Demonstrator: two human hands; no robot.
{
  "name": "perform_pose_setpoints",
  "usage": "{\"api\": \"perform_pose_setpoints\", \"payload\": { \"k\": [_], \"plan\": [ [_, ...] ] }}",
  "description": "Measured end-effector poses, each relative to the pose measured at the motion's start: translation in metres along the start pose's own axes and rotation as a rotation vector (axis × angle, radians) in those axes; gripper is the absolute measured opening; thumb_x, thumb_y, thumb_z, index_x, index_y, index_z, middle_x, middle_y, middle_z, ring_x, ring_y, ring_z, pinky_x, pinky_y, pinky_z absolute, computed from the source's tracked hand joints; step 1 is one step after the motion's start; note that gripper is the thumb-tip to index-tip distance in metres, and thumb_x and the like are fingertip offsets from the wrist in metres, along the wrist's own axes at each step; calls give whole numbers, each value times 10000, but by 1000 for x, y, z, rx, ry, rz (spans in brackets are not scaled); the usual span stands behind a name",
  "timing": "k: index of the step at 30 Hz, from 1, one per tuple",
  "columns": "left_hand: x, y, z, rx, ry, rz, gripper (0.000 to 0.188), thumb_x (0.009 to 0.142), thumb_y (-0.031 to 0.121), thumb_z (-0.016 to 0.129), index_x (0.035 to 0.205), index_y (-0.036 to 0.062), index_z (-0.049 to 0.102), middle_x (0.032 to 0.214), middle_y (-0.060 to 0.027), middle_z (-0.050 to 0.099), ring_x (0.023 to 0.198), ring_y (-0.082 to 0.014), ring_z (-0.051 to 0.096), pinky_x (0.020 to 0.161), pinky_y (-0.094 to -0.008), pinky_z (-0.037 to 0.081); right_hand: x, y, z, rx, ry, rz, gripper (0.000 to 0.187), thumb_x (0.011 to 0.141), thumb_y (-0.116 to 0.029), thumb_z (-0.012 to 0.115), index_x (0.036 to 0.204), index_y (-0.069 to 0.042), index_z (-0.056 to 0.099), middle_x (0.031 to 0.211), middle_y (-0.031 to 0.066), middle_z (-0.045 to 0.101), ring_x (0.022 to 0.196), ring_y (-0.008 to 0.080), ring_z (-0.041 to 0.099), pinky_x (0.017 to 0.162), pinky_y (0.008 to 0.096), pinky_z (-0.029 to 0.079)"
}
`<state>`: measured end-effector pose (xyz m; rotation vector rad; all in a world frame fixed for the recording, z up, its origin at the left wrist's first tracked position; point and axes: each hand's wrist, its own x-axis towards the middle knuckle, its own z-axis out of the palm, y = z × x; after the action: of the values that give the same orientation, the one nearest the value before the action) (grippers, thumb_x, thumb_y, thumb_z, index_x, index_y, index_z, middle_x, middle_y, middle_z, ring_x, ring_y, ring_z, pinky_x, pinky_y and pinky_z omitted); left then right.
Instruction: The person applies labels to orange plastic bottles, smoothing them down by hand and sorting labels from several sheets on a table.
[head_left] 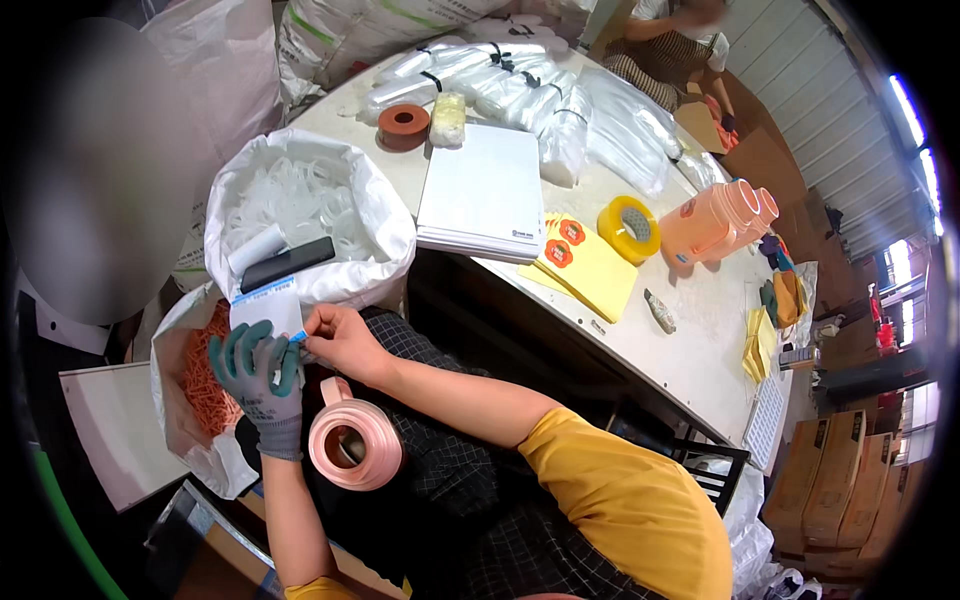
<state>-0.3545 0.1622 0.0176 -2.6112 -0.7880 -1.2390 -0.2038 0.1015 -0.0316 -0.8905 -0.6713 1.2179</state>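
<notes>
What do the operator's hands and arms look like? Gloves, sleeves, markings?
Left hand: grey glove with teal-green fingers, small dark print near the wrist, ribbed grey cuff. Right hand: no glove. Both forearms are bare below the mustard-yellow sleeves; the right sleeve ends around the elbow, and only a bit of the left one shows. No cables visible on either arm.

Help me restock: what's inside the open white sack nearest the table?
Translucent pieces show in the sack; a white roll and black bar lie near its front rim. Anything beneath that top layer is covered.
</notes>
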Motion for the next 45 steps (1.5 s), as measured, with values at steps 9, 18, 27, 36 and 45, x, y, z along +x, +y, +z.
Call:
{"api": "perform_pose_setpoints", "payload": {
  "k": [9, 18, 27, 36, 45],
  "plan": [
    [-64, 4, -24, -411, 59, -421, 131, 859, 17, 792, 955, 34, 704, 1136, -103, 706, 1057, -274, 660, 915, -407, 534, -34, -5, -22, -106, 189, -138, 215, 938, 35, 689, 1132, -18, 614, 975, 77, 723, 839, 123, 684, 779, 249, 549],
    [-87, 152, -60, -961, 4, -820, 81, 906, 15, 770, 881, 31, 694, 862, -51, 732, 774, -152, 681, 735, -324, 566, -227, -83, -89, 244, -223, 978, 731, 1036, -624, 557, 1521, -92, 427, 1255, 174, 711, 1061, 244, 752, 737, 340, 666],
    [-61, 150, -120, -967, -83, -820, 62, 951, 22, 683, 1005, 0, 703, 889, -80, 690, 798, -177, 667, 749, -321, 556, -227, -67, -56, -119, -148, 487, 1012, 918, -253, 806, 1683, -87, 165, 1561, 164, 451, 1419, 278, 505, 1142, 399, 480],
    [-87, 69, -164, -760, 115, -1045, 65, 998, 57, 636, 954, 11, 649, 901, -44, 661, 770, -126, 593, 703, -288, 476, -206, -55, -29, -720, -329, 40, 1212, 741, -274, 949, 1661, -17, 204, 1670, 193, 314, 1564, 321, 303, 1280, 429, 259],
    [-98, 42, -181, -1164, 30, -1269, 150, 975, 116, 721, 1036, -21, 724, 884, -66, 685, 755, -141, 642, 704, -281, 523, -214, -56, -23, -710, -361, 128, 1240, 763, -256, 930, 1668, -19, 117, 1626, 198, 348, 1500, 317, 406, 1238, 458, 349]
  ]
}}
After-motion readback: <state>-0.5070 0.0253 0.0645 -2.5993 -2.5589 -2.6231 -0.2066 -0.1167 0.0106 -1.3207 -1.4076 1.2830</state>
